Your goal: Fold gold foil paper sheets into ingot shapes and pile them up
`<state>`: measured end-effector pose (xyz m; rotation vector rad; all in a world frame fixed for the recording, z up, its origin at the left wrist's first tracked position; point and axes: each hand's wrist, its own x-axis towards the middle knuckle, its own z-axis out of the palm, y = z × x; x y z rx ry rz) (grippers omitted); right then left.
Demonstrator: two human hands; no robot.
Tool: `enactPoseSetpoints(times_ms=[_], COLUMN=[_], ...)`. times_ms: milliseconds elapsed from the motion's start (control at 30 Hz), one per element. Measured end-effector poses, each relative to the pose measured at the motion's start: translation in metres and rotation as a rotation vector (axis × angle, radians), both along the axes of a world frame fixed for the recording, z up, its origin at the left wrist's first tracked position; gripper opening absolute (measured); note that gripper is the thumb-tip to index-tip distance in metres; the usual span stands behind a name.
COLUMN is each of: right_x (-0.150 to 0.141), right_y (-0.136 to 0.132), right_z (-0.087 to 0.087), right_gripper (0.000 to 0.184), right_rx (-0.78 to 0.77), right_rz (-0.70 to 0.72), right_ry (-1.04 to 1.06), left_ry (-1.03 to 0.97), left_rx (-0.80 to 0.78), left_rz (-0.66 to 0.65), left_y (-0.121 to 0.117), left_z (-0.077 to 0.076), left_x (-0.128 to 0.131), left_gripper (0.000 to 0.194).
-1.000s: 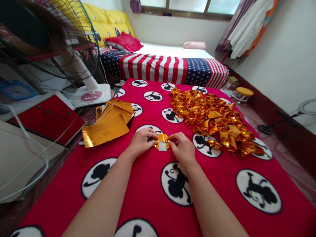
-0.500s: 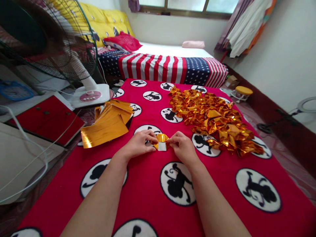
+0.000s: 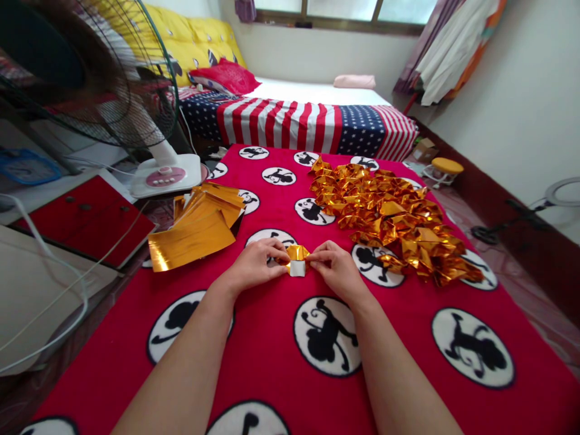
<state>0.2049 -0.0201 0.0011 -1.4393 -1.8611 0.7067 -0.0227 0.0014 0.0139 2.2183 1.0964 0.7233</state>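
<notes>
Between my two hands is a small folded piece of gold foil paper [image 3: 297, 254], its pale underside showing as a whitish square at the near edge. My left hand [image 3: 259, 261] pinches its left end between thumb and fingers. At the right end, my right hand [image 3: 333, 266] has its fingertips closed on the paper. Over to the left lies a fanned stack of flat gold foil sheets [image 3: 193, 240]. On the right side, a large heap of folded gold foil pieces [image 3: 389, 211] spreads across the cloth.
A red cloth [image 3: 272, 326] with white circles and black figures covers the work surface. An electric fan [image 3: 165, 172] stands at the left, beside a red panel [image 3: 90, 214] and white cables. Behind is a bed [image 3: 290, 124]; a yellow stool [image 3: 447, 166] sits at the right.
Both hands stay almost in place on the folded paper. The pale square's lower part looks slightly narrower and straighter at its sides.
</notes>
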Motion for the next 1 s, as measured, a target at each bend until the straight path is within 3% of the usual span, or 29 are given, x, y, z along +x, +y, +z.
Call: enactPoseSetpoints(times_ms=[267, 533, 1000], right_x=[-0.011, -0.009, -0.006], right_y=[-0.004, -0.005, -0.007], right_z=[0.003, 0.005, 0.013], right_gripper=[0.016, 0.024, 0.021], right_rx=[0.044, -0.002, -0.058], right_rz=[-0.113, -0.05, 0.009], right_ry=[-0.095, -0.143, -0.17], left_ry=[-0.055, -0.034, -0.018], left_rx=[-0.043, -0.001, 0.044], left_rz=[-0.013, -0.007, 0.038], left_y=[0.002, 0.001, -0.001], left_z=[-0.002, -0.002, -0.005], left_x=[-0.001, 0.001, 0.002], left_gripper=[0.018, 0.021, 0.026])
